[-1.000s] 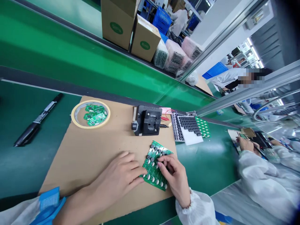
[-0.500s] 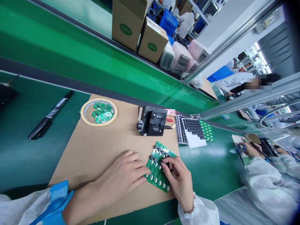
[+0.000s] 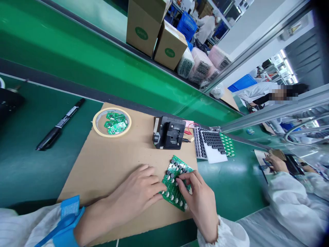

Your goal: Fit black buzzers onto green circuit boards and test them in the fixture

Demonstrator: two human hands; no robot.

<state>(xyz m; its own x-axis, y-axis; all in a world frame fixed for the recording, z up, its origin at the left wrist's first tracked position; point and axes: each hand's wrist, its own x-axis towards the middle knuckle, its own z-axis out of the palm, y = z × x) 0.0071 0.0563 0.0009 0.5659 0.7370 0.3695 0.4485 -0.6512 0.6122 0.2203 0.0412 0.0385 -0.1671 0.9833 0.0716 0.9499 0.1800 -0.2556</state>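
Observation:
A green circuit board [image 3: 172, 190] lies tilted on the cardboard sheet, carrying rows of small white connectors and several round black components [image 3: 177, 164] toward its far edge. My left hand [image 3: 142, 188] rests palm down, fingers stretched out, with its fingertips touching the board's left edge. Over the board's right side, my right hand [image 3: 199, 193] pinches thumb and forefinger around a small dark part. The fingers mostly cover that part and some of the board beneath.
Beyond the board stands a black fixture [image 3: 169, 133]. A tape roll [image 3: 129, 128] encircles small green boards; left of it lies a black marker [image 3: 60, 125]. To the right is a white foam tray [image 3: 216, 158] of black round components. A co-worker's hand [image 3: 277, 164] works farther right.
The whole view has shifted slightly, moving most things a little rightward. My right hand keeps its pinch over the same part of the board; my left hand stays at its edge.

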